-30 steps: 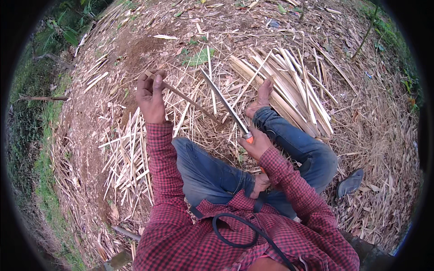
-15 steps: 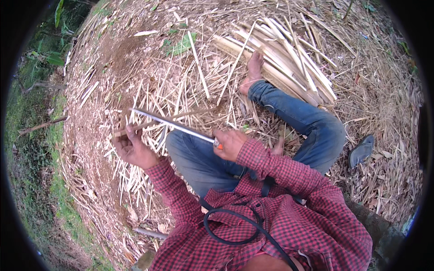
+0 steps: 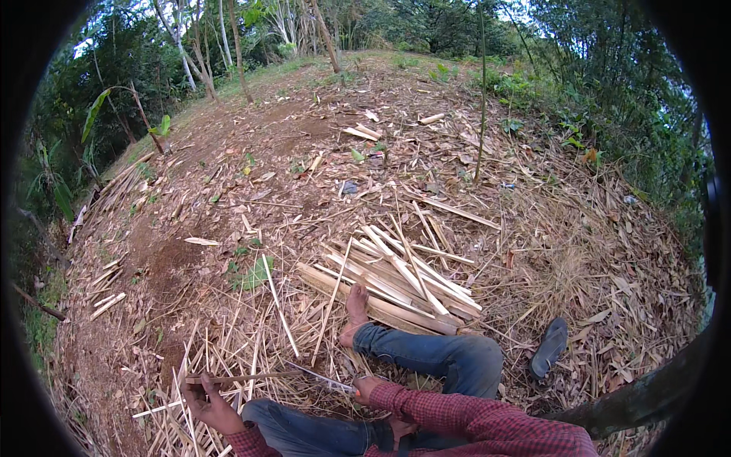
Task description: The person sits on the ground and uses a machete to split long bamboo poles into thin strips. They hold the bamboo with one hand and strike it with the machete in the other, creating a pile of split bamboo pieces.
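Dry leaves, chips and reddish soil cover the sloping ground (image 3: 171, 240) across the middle of the frame. Nearest, at the lower edge, a red and black checked sleeve (image 3: 480, 415) reaches in from the lower right, and blue jeans (image 3: 426, 354) show two bent legs. At the lower left, the left hand (image 3: 212, 410) grasps one end of a thin brown strip (image 3: 251, 377) between thumb and fingers; the strip lies almost level in the view, running toward the bottom centre. There the right hand (image 3: 371, 388) has its fingers closed around the orange handle of a knife (image 3: 324, 378), whose blade slants up to the left. Blade and strip cross near the strip's far end, though I cannot tell whether they touch. Many thin pale sticks (image 3: 183, 434) lie scattered below and around the left hand at the lower left. Just beyond the hands, a bare foot (image 3: 355, 308) rests beside a pile of split wood (image 3: 438, 297) right of centre. A dark sandal (image 3: 548, 348) lies at the lower right, well apart from the pile, and a green leaf (image 3: 256, 274) lies left of centre. Farther off, a slim stem (image 3: 482, 99) stands at the upper right, and trees (image 3: 327, 34) line the top of the frame.
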`<state>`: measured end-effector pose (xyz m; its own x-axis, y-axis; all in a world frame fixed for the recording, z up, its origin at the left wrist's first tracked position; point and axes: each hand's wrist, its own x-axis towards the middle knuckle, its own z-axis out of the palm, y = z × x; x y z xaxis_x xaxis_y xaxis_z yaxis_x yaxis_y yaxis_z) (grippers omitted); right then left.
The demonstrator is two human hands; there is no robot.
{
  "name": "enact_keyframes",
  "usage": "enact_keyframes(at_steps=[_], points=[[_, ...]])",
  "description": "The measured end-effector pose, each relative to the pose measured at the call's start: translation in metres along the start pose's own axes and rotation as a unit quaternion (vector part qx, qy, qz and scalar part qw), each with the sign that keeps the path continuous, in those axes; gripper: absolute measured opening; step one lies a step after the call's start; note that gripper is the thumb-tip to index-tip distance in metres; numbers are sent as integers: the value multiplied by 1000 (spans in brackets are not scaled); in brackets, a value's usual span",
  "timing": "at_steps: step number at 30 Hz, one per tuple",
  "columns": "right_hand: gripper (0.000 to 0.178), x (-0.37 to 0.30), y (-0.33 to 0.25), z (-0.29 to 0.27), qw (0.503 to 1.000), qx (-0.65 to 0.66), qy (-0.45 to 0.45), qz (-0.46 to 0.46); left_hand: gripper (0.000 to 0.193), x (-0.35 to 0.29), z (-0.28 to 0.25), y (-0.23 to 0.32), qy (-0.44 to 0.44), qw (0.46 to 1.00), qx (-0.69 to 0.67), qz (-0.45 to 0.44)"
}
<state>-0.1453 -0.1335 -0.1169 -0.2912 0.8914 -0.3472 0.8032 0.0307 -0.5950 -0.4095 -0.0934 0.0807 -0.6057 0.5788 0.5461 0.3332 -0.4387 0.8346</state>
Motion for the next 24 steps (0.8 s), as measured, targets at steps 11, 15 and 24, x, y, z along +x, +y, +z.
enact_keyframes(at_steps=[11,15,24], points=[[37,12,8,-14,998,-15,-55,25,22,11,-5,7,-16,998,-34,-60],[33,5,13,-24,993,16,-97,63,23,31,-11,-22,-47,997,-17,-53],[38,-21,-14,-17,997,-48,-41,44,37,1,-19,-63,-119,980,-77,-138]])
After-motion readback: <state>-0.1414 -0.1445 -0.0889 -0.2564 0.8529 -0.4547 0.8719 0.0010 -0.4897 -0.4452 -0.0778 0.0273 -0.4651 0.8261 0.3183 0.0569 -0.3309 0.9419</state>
